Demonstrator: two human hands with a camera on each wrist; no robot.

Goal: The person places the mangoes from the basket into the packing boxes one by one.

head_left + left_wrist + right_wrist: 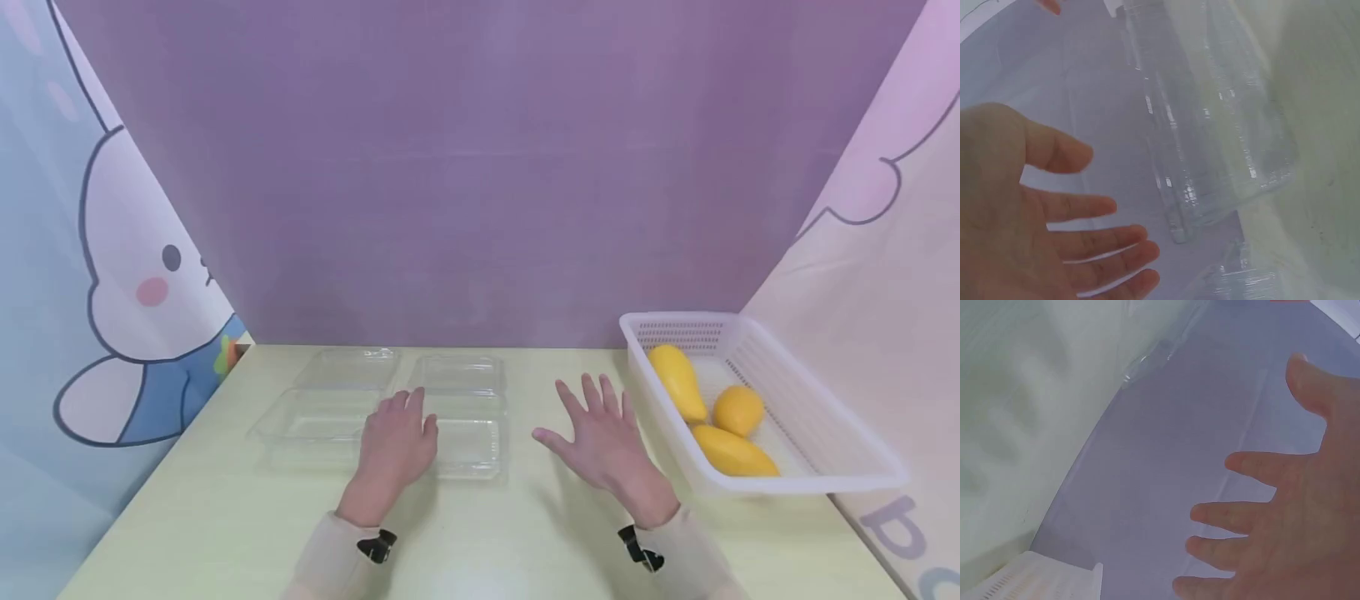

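Note:
Two clear plastic clamshell boxes stand with their lids raised on the pale table: a left box and a right box. My left hand hovers between them, partly hiding both, its fingers extended and holding nothing. In the left wrist view a clear box lies beyond the spread fingers, apart from them. My right hand is over the table between the right box and a white basket, fingers spread, holding nothing. Several yellow mangoes, one of them a long mango, lie in the basket.
The white basket stands along the right side of the table, its wall showing low in the right wrist view. A purple panel rises behind the table. Printed cartoon cloths hang at both sides.

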